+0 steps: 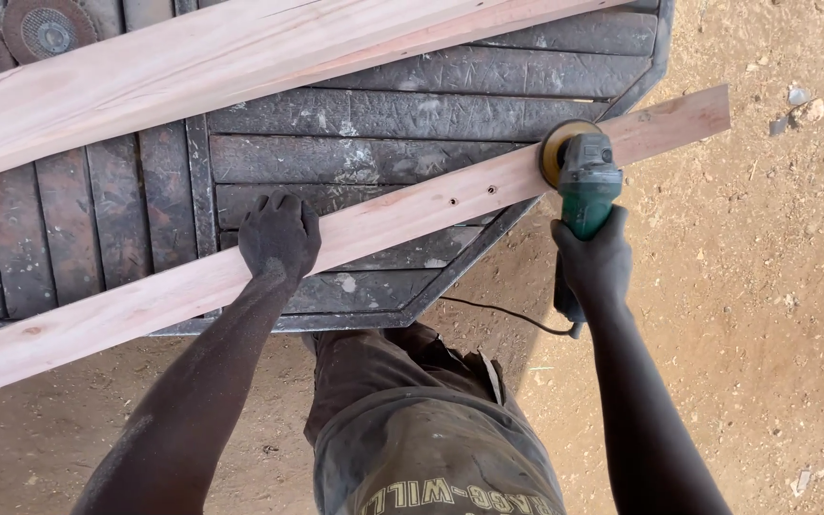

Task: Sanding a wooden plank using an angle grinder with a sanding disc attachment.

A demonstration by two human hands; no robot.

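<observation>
Left hand [279,236] presses flat on a long pale wooden plank [383,219], which runs past both hands, rising toward the right. Right hand [591,259] clamps a green angle grinder [584,176], its round disc on the plank's edge, above a dark slatted metal table [402,114].

Near plank [383,215] cut off at left edge (far plank [193,67] too), grinder's disc [557,148] partly hidden.
</observation>
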